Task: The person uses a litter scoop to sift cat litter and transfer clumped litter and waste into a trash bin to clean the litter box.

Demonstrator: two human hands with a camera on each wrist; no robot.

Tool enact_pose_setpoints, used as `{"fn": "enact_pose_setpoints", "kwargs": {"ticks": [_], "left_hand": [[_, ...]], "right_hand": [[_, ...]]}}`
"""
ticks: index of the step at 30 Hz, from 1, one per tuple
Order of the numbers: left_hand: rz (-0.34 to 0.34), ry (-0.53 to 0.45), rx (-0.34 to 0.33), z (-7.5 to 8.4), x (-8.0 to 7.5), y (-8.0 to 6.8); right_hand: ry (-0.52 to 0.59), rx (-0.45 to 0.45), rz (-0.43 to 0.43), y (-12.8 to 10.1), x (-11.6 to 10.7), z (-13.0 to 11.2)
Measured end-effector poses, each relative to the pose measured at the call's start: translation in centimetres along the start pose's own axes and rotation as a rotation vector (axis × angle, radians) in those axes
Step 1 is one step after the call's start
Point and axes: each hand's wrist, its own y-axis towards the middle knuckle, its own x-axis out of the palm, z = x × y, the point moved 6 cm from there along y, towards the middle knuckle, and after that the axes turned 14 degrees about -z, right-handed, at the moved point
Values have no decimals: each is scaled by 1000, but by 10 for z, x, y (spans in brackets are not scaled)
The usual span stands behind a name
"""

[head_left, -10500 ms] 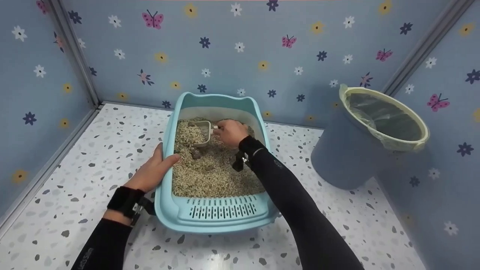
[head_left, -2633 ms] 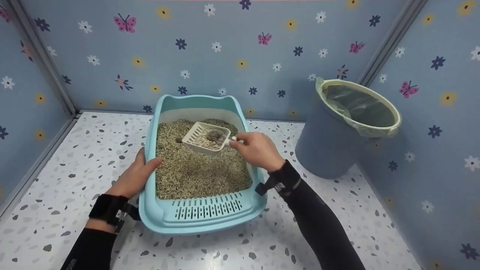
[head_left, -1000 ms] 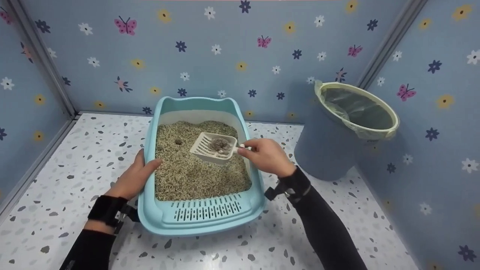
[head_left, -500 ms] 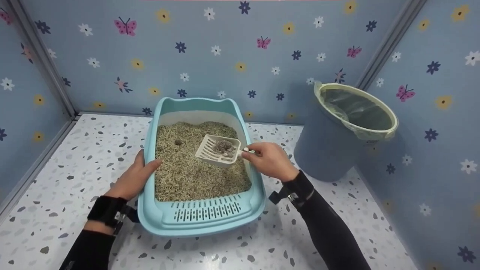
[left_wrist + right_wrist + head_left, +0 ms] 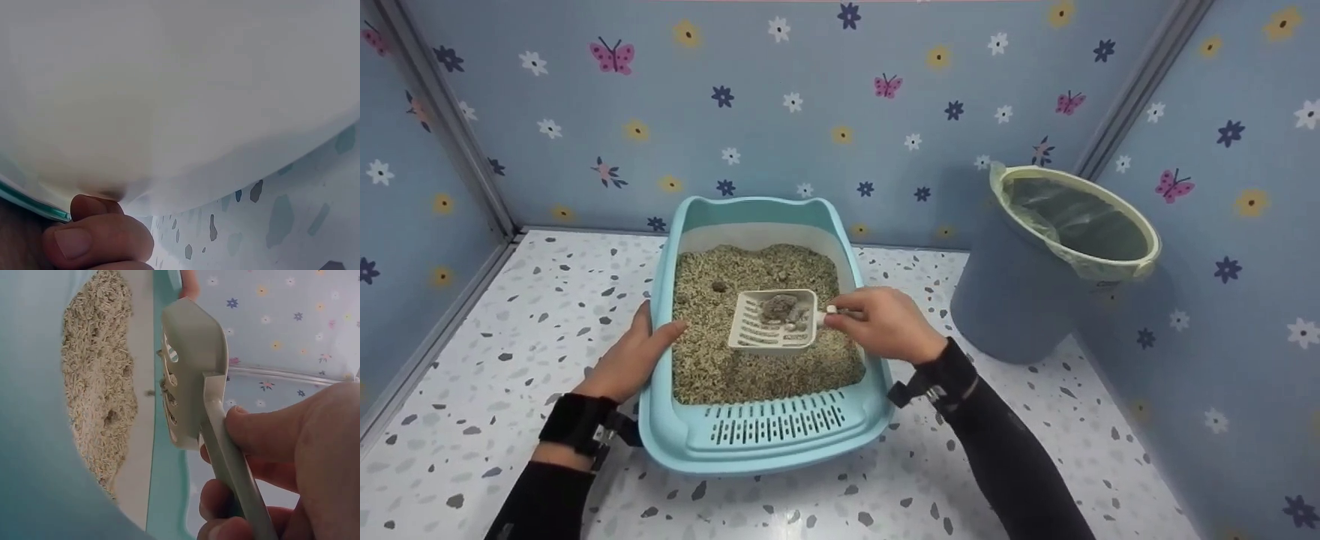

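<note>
My right hand (image 5: 889, 324) grips the handle of a cream slotted litter scoop (image 5: 771, 339), held level over the litter. On the scoop sits a grey-brown clump (image 5: 780, 307) with a few small bits. In the right wrist view, the scoop's underside (image 5: 194, 337) and handle show, the thumb along one side and the fingers curled round the other. My left hand (image 5: 630, 356) holds the left rim of the light blue litter box (image 5: 765, 450), thumb over the edge. The left wrist view shows curled fingers (image 5: 107, 239) under the rim. A small dark clump (image 5: 719, 286) lies on the litter (image 5: 705, 360).
A grey-blue bin (image 5: 1020, 300) with a cream rim and a clear liner stands right of the box, by the corner. The speckled white floor (image 5: 547, 322) runs up to patterned blue wall panels (image 5: 780, 127) on three sides.
Earlier the scoop was down in the litter; it then came up bearing the clump. It moved right, and in the last half second back left and nearer. The left hand keeps its hold.
</note>
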Motion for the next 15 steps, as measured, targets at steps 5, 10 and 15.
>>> {"fn": "enact_pose_setpoints", "kwargs": {"ticks": [5,10,15], "left_hand": [[-13,11,-9,0,0,0],[1,9,-22,-3,-3,-1],[4,3,-3,-4,-2,0]], "right_hand": [[13,-24,51,-26,-13,15],[42,-51,60,-18,-10,13],[39,-45,69,-11,-5,5]]}}
